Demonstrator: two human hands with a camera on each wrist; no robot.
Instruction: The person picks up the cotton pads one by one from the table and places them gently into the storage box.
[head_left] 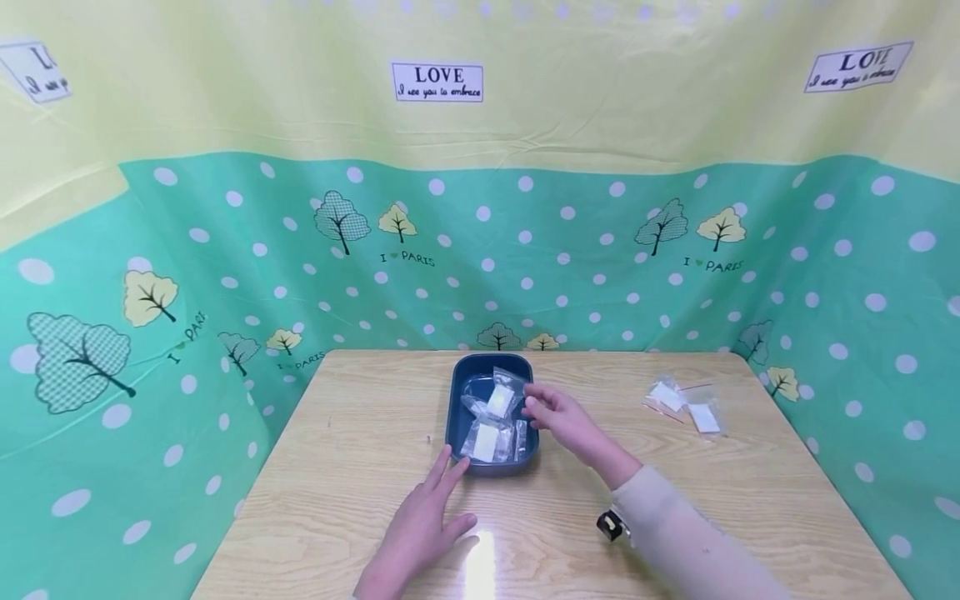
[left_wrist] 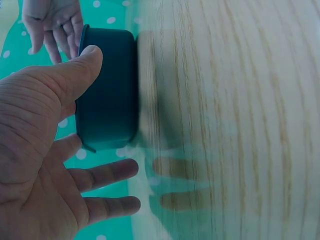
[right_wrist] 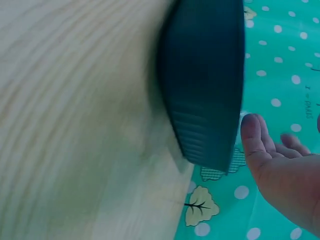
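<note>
Left grip [head_left: 420, 525]: nearest to us, its fingers spread wide, holding nothing; the fingertips reach the near left corner of a dark blue tub [head_left: 498, 471], touching or just beside it, we cannot tell which.
Right sleeve [head_left: 690, 529]: pale, coming in from the lower right, a small black object [head_left: 610, 525] near its cuff.
Right grip [head_left: 566, 421]: at the tub's right rim, fingers loosely bent; we see nothing held.
Tub: standing upright on the wooden worktop [head_left: 337, 500], between the two hands.
Bags in the tub: a front bag [head_left: 486, 442] at the near end, and a back bag [head_left: 501, 400] beside the right fingertips; both clear, with white pieces inside.
Bags outside: a red-edged pair [head_left: 705, 418], well to the tub's right.
Curtain [head_left: 487, 250]: green with pale dots, yellow above.
Step in hand: we judge it to be sorting bags at the tub, whether in or out we cannot tell.
Next move: taking the back bag would call for a light pinch on its loose edge, the tub kept steady.
</note>
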